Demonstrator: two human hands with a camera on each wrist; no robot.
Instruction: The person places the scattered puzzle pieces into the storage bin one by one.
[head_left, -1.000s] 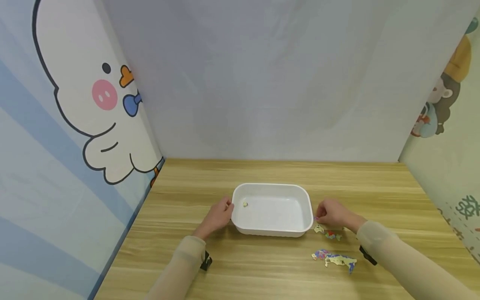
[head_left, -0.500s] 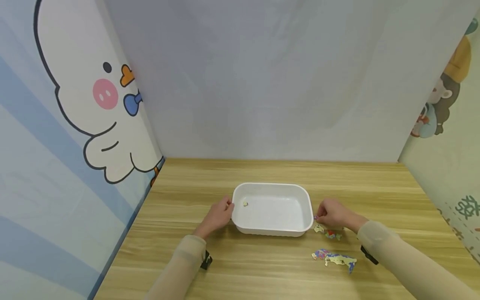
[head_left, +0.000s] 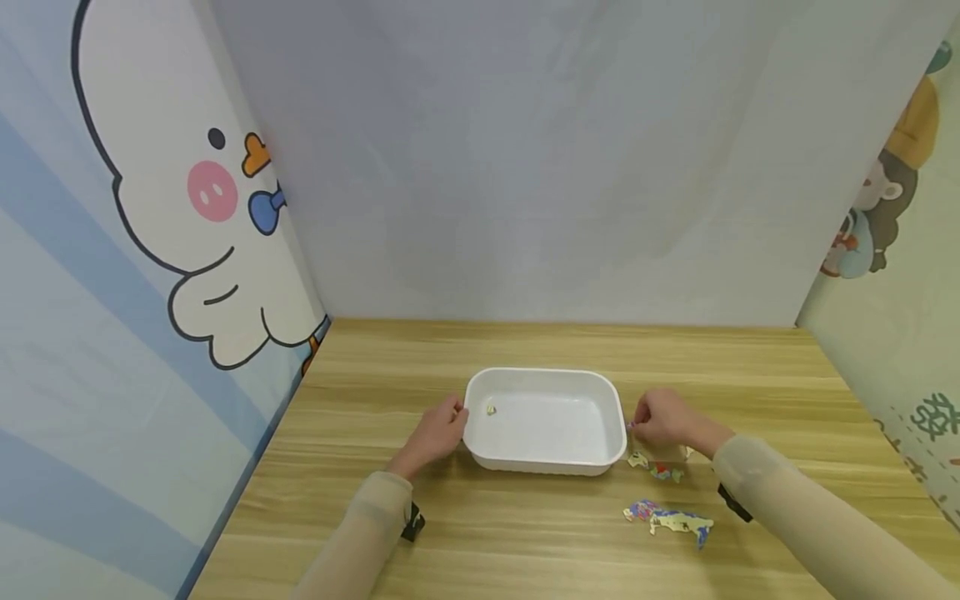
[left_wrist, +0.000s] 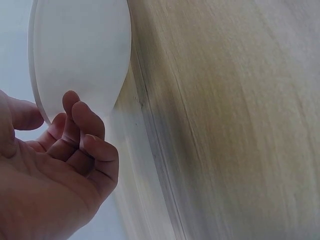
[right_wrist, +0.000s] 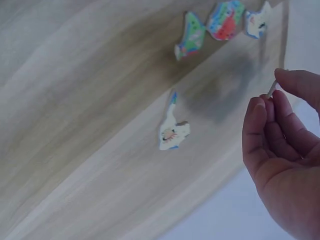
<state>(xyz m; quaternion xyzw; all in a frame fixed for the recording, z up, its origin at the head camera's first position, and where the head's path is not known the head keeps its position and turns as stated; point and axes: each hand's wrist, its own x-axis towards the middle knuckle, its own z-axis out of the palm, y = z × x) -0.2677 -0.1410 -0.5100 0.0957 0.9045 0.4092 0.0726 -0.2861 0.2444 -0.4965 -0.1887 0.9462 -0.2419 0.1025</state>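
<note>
On the table stands a white plastic tray (head_left: 543,425) with one small pale puzzle piece (head_left: 491,409) near its left end. My left hand (head_left: 437,429) holds the tray's left rim between thumb and fingers, seen close in the left wrist view, its other fingers (left_wrist: 102,147) curled below. To the right of the tray, my right hand (head_left: 663,418) pinches a thin, pinkish puzzle piece (right_wrist: 272,89) edge-on, just above the table; its face cannot be made out. Under that hand lie a pale piece (right_wrist: 172,132), a green piece (right_wrist: 192,36), a red-and-blue piece (right_wrist: 226,21) and a white-and-blue piece (right_wrist: 257,22).
Nearer the front, a strip of colourful puzzle pieces (head_left: 681,521) lies right of the tray, seemingly joined. A grey-white curtain (head_left: 555,167) hangs behind the wooden table (head_left: 525,533). Printed cloths flank it left and right.
My right hand has risen slightly from the table with the pinched puzzle piece. The left hand and the tray stay where they were.
</note>
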